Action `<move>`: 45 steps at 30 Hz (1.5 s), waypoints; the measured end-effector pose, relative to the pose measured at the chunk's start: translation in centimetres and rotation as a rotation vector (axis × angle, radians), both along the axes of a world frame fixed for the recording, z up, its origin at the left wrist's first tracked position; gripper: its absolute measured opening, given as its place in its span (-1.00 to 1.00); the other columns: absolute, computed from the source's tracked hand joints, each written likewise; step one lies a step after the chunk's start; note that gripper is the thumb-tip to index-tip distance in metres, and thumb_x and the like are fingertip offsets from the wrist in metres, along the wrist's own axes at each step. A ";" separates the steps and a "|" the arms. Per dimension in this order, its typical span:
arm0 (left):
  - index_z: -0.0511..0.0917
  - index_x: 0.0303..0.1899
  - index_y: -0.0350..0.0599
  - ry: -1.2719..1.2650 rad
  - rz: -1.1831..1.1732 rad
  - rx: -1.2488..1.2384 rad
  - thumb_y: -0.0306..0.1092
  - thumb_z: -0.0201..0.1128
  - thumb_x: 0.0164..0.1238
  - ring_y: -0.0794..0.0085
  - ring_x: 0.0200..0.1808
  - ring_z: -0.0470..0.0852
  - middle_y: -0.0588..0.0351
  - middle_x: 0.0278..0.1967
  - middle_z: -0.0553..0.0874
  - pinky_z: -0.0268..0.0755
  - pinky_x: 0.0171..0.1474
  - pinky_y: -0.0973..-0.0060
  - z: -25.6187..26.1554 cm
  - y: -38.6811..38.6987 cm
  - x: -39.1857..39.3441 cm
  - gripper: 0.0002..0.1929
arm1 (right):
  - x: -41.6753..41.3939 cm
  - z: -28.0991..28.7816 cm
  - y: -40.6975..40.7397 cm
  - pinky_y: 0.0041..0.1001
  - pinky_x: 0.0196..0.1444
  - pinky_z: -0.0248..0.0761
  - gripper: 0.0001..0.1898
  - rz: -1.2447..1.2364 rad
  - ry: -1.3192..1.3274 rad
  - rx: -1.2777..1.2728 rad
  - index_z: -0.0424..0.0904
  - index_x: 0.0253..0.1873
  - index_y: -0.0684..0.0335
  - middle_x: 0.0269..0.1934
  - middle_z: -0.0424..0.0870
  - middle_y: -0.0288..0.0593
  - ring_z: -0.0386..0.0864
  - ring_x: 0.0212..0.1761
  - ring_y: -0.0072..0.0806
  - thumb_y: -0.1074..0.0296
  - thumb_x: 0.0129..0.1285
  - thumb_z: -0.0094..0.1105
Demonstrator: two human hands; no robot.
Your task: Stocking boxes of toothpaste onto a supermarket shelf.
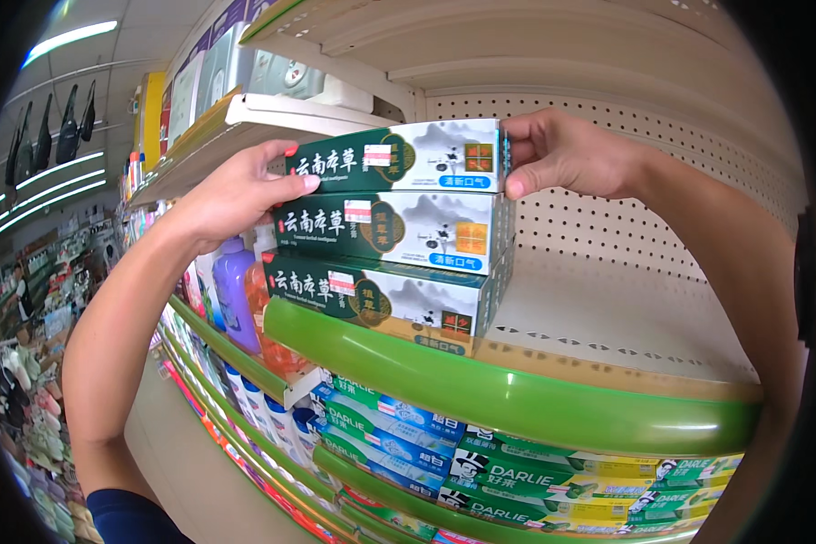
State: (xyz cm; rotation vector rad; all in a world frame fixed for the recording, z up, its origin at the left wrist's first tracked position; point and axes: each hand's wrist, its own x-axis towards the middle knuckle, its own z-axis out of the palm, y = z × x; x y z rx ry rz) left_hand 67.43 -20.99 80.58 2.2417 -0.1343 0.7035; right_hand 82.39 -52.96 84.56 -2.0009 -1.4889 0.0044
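Three toothpaste cartons, dark green and white with price stickers, form the front of a stack at the left end of a shelf. My left hand (245,183) grips the left end of the top carton (415,160), thumb on its front face. At the carton's right end, my right hand (557,149) presses with thumb and bent fingers. Below it lie the middle carton (408,231) and the bottom carton (374,292), whose lower edge is partly hidden by the green shelf lip (510,387). More cartons show behind the front ones.
A perforated back panel (598,190) rises behind the shelf surface (585,299). Darlie toothpaste cartons (517,476) fill the shelf below. A purple pump bottle (234,292) and an orange bottle (275,326) stand to the left. An upper shelf (551,41) hangs overhead; an aisle floor (190,442) runs lower left.
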 end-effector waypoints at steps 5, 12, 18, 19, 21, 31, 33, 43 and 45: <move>0.25 0.41 -0.40 -0.032 -0.011 0.045 -0.17 0.34 0.46 0.52 -0.05 0.70 -0.03 -0.07 0.79 0.52 0.08 0.42 -0.4 0.2 -0.1 -0.31 | 0.1 0.1 0.3 -0.30 0.50 0.19 -0.27 0.039 0.032 -0.018 0.49 0.36 0.32 0.13 0.72 -0.16 0.57 0.24 -0.42 0.15 0.13 0.58; 0.30 0.43 -0.24 -0.059 0.032 0.007 -0.18 0.35 0.43 0.65 -0.18 0.66 0.16 -0.14 0.77 0.46 -0.14 0.60 -0.6 0.2 0.2 -0.34 | -0.4 0.0 0.4 -0.33 0.47 0.23 -0.28 0.041 0.047 -0.006 0.49 0.36 0.33 0.12 0.72 -0.19 0.58 0.20 -0.44 0.18 0.14 0.57; 0.27 0.43 -0.30 -0.001 0.004 0.058 -0.09 0.37 0.42 0.48 0.03 0.69 0.00 0.01 0.75 0.50 0.15 0.36 -0.2 0.4 -0.2 -0.28 | -0.4 0.1 0.1 -0.34 0.44 0.26 -0.26 0.039 0.033 -0.018 0.48 0.36 0.33 0.14 0.71 -0.19 0.57 0.21 -0.46 0.17 0.12 0.58; 0.27 0.43 -0.30 0.002 0.004 0.058 -0.09 0.37 0.42 0.48 0.03 0.69 0.00 0.01 0.75 0.50 0.15 0.36 -0.2 0.4 -0.2 -0.28 | -0.3 0.1 0.2 -0.34 0.44 0.26 -0.26 0.038 0.036 -0.018 0.48 0.36 0.33 0.14 0.71 -0.19 0.57 0.21 -0.46 0.17 0.12 0.58; 0.23 0.46 -0.28 -0.007 -0.002 0.028 -0.07 0.35 0.43 0.42 0.09 0.67 -0.05 0.07 0.71 0.48 0.22 0.32 -0.4 0.5 -0.2 -0.25 | -0.2 0.1 0.2 -0.33 0.42 0.28 -0.27 0.056 0.030 -0.015 0.48 0.36 0.34 0.14 0.71 -0.16 0.56 0.21 -0.45 0.20 0.13 0.58; 0.17 0.52 -0.18 -0.479 0.069 0.323 -0.36 0.40 0.33 0.03 0.45 0.40 -0.28 0.40 0.40 0.28 0.41 0.23 -6.7 -1.3 -3.7 -0.21 | 1.6 2.4 -3.1 -0.39 0.26 0.44 -0.37 -0.171 -0.017 0.057 0.36 0.39 0.39 0.09 0.68 -0.06 0.60 0.12 -0.38 0.43 0.24 0.36; 0.34 0.41 -0.16 -0.695 0.183 0.818 -0.45 0.44 0.22 -0.06 0.35 0.48 -0.23 0.30 0.49 0.31 0.38 0.20 -6.8 -1.8 -4.7 -0.29 | 1.0 2.5 -3.0 -0.37 0.25 0.47 -0.46 -0.317 -0.051 0.087 0.38 0.36 0.40 0.09 0.66 -0.03 0.62 0.12 -0.35 0.50 0.27 0.18; 0.62 -0.24 -0.22 -0.616 -0.029 0.642 -0.49 0.57 0.08 0.46 -0.35 0.57 0.11 -0.33 0.63 0.42 -0.28 0.54 -7.1 -2.8 -2.9 -0.74 | 4.6 -5.3 0.4 -0.28 0.26 0.46 -0.42 -0.404 0.261 -0.160 0.35 0.40 0.35 0.19 0.60 -0.04 0.60 0.17 -0.34 0.64 0.23 -0.01; 0.61 -0.28 -0.22 -0.538 -0.075 0.572 -0.49 0.57 0.09 0.52 -0.43 0.55 0.15 -0.39 0.62 0.40 -0.35 0.57 -7.3 -2.8 -2.8 -0.75 | 5.2 -5.8 0.2 -0.29 0.28 0.44 -0.40 -0.331 0.321 -0.194 0.35 0.40 0.37 0.20 0.59 -0.04 0.58 0.19 -0.34 0.69 0.20 -0.02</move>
